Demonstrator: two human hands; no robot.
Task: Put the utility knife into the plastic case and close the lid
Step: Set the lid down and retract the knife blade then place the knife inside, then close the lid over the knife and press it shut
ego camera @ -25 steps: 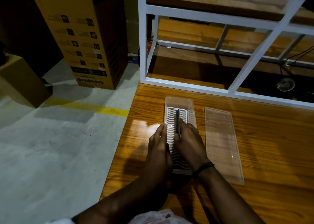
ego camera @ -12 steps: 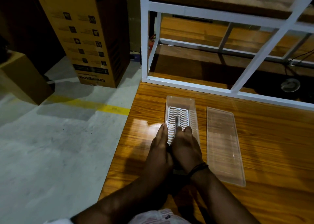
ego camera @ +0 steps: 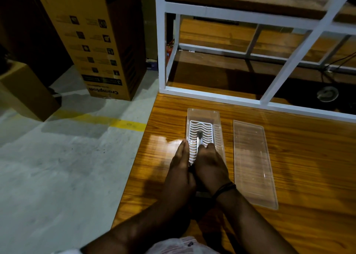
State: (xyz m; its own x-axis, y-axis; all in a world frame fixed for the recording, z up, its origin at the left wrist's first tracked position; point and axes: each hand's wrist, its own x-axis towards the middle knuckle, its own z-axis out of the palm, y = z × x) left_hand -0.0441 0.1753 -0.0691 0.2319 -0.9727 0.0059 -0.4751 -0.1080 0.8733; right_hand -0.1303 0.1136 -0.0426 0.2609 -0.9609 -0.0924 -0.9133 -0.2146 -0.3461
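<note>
Head view: utility knife (ego camera: 199, 138) inside plastic case (ego camera: 203, 113).

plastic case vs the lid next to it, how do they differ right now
The plastic case is a deep walled tub holding a white wavy grid insert; the lid is a flat, shallow panel with nothing on it. Both hands cover the case's near end; the lid lies untouched to its right. Both are clear, rectangular plastic.

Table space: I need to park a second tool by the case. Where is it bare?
Bare wood lies right of the lid to the table edge, and between the case and white frame. Crowded: both hands, left hand and right hand, cover the case's near half.
</note>
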